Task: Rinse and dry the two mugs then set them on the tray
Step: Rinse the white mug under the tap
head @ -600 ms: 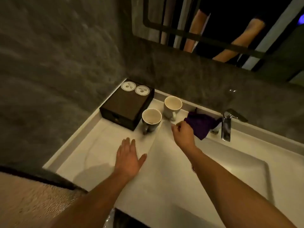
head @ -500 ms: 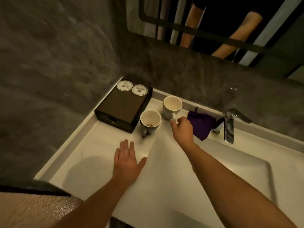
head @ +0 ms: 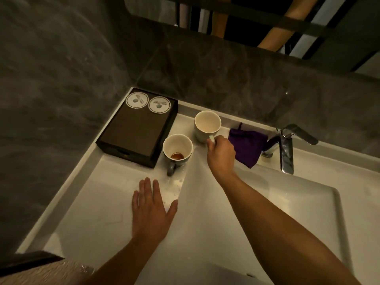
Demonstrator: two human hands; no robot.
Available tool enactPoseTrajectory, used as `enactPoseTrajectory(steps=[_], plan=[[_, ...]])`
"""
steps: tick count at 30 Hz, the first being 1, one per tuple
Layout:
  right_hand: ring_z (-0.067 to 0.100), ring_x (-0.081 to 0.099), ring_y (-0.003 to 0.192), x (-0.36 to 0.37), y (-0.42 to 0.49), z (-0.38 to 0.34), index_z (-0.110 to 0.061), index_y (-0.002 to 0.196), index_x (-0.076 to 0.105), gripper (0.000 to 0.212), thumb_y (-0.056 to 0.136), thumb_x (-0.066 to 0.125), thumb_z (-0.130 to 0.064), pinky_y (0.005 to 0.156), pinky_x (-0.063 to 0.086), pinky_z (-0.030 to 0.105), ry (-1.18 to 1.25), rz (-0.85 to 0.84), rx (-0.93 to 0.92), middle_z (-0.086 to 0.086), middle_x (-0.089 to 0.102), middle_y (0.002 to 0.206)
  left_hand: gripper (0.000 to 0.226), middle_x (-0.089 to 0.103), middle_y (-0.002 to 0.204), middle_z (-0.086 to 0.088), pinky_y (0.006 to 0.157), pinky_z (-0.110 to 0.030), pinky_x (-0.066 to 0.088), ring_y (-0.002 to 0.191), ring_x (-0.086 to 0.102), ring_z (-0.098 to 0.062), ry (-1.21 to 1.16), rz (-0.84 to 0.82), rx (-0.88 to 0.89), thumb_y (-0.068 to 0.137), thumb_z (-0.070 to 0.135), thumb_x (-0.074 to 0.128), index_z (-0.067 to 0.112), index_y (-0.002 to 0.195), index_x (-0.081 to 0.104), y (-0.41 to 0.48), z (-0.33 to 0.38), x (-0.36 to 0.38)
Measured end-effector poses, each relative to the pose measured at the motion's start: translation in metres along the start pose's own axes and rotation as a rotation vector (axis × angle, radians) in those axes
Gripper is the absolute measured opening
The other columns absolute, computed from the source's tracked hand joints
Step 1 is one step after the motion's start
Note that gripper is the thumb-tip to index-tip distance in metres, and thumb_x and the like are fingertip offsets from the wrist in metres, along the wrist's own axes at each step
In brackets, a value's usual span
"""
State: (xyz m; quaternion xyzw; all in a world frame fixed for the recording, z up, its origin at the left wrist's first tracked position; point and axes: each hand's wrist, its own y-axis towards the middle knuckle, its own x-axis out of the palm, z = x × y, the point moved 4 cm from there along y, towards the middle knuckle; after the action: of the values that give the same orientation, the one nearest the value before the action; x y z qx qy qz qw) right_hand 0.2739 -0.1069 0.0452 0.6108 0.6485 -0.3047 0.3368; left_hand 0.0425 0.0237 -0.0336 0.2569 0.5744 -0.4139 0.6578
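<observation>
Two mugs stand on the white counter at the back. The white mug point(head: 207, 126) is farther back, and my right hand point(head: 221, 153) is closed around its handle. The dark grey mug point(head: 177, 150) stands nearer, with a little brown liquid in its bottom and its handle pointing toward me. My left hand point(head: 151, 210) lies flat, fingers spread, on the counter point(head: 88, 202) in front of the grey mug, holding nothing. A dark tray-like box point(head: 136, 130) sits in the back left corner with two round white discs on it.
A purple cloth point(head: 247, 146) lies crumpled beside the chrome tap point(head: 286, 149). The sink basin point(head: 267, 202) spreads to the right under my right forearm. Grey stone walls close the left and back, with a mirror above.
My right hand has reached further back and closed on the white mug's handle. My left hand has stayed flat on the counter. The camera has tilted down.
</observation>
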Motion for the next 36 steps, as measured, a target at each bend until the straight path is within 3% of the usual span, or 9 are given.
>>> enactPoseTrajectory(steps=[3, 7, 11, 14, 18, 21, 24, 28, 36], plan=[[0.021, 0.061, 0.075, -0.008, -0.003, 0.012, -0.009, 0.089, 0.067, 0.027, 0.098, 0.063, -0.033, 0.063, 0.043, 0.035, 0.067, 0.031, 0.002, 0.005, 0.067, 0.084, 0.097, 0.009, 0.175, -0.014, 0.130, -0.048, 0.007, 0.162, 0.002, -0.028, -0.004, -0.010, -0.003, 0.092, 0.076, 0.018, 0.014, 0.166, 0.016, 0.000, 0.001, 0.000], [0.019, 0.062, 0.070, -0.024, -0.021, 0.041, -0.011, 0.082, 0.068, 0.027, 0.093, 0.070, -0.036, 0.065, 0.055, 0.043, 0.224, 0.017, 0.014, 0.001, 0.067, 0.074, 0.096, 0.017, 0.173, -0.014, 0.128, -0.047, 0.006, 0.161, 0.009, -0.030, -0.066, -0.006, -0.025, 0.090, 0.076, 0.028, 0.013, 0.164, 0.025, 0.001, -0.001, 0.001], [0.016, 0.062, 0.069, -0.050, -0.054, 0.084, -0.016, 0.082, 0.070, 0.028, 0.091, 0.070, -0.042, 0.065, 0.053, 0.041, 0.271, 0.003, -0.002, -0.003, 0.067, 0.071, 0.068, 0.047, 0.151, -0.021, 0.114, -0.058, 0.033, 0.141, 0.042, -0.042, -0.304, 0.109, -0.089, 0.087, 0.049, 0.064, 0.006, 0.139, 0.056, -0.017, 0.012, -0.009], [0.010, 0.061, 0.067, -0.076, -0.077, 0.122, -0.019, 0.082, 0.070, 0.024, 0.091, 0.071, -0.041, 0.060, 0.050, 0.031, 0.258, -0.020, 0.022, -0.007, 0.065, 0.071, 0.044, 0.052, 0.129, -0.017, 0.102, -0.052, 0.042, 0.121, 0.049, -0.033, -0.454, 0.219, 0.012, 0.089, 0.032, 0.072, 0.006, 0.122, 0.061, -0.036, 0.050, -0.023], [0.004, 0.060, 0.067, -0.111, -0.095, 0.174, -0.020, 0.081, 0.070, 0.015, 0.090, 0.073, -0.031, 0.060, 0.041, 0.020, 0.224, -0.035, 0.064, -0.011, 0.065, 0.071, 0.053, 0.053, 0.129, -0.012, 0.100, -0.036, 0.044, 0.119, 0.047, -0.016, -0.667, 0.244, 0.276, 0.091, 0.048, 0.058, 0.008, 0.126, 0.059, -0.019, 0.145, -0.058], [0.006, 0.059, 0.064, -0.129, -0.094, 0.208, -0.019, 0.078, 0.070, 0.018, 0.090, 0.075, -0.032, 0.059, 0.044, 0.027, 0.184, -0.024, 0.059, -0.012, 0.063, 0.067, 0.061, 0.050, 0.140, -0.007, 0.103, -0.016, 0.037, 0.125, 0.044, -0.010, -0.719, 0.162, 0.424, 0.093, 0.054, 0.061, 0.012, 0.137, 0.055, 0.013, 0.232, -0.090], [0.010, 0.057, 0.062, -0.141, -0.087, 0.230, -0.018, 0.073, 0.067, 0.026, 0.091, 0.075, -0.034, 0.059, 0.046, 0.034, 0.149, -0.005, 0.026, -0.009, 0.060, 0.063, 0.071, 0.039, 0.156, -0.004, 0.115, -0.030, 0.041, 0.139, 0.040, -0.016, -0.690, 0.038, 0.540, 0.093, 0.054, 0.067, 0.017, 0.149, 0.045, 0.042, 0.314, -0.108], [0.012, 0.056, 0.061, -0.151, -0.075, 0.245, -0.020, 0.072, 0.066, 0.029, 0.093, 0.072, -0.039, 0.059, 0.044, 0.033, 0.119, -0.011, -0.026, -0.009, 0.058, 0.063, 0.093, 0.021, 0.172, -0.006, 0.128, -0.045, 0.025, 0.158, 0.019, -0.025, -0.467, -0.090, 0.549, 0.092, 0.068, 0.059, 0.016, 0.162, 0.027, 0.074, 0.376, -0.100], [0.013, 0.054, 0.064, -0.153, -0.061, 0.253, -0.020, 0.070, 0.060, 0.029, 0.092, 0.071, -0.037, 0.060, 0.042, 0.029, 0.122, -0.089, -0.055, -0.008, 0.057, 0.066, 0.086, 0.041, 0.164, -0.008, 0.123, -0.040, 0.030, 0.152, 0.036, -0.026, -0.405, -0.035, 0.490, 0.092, 0.068, 0.058, 0.013, 0.156, 0.043, 0.083, 0.391, -0.089]])
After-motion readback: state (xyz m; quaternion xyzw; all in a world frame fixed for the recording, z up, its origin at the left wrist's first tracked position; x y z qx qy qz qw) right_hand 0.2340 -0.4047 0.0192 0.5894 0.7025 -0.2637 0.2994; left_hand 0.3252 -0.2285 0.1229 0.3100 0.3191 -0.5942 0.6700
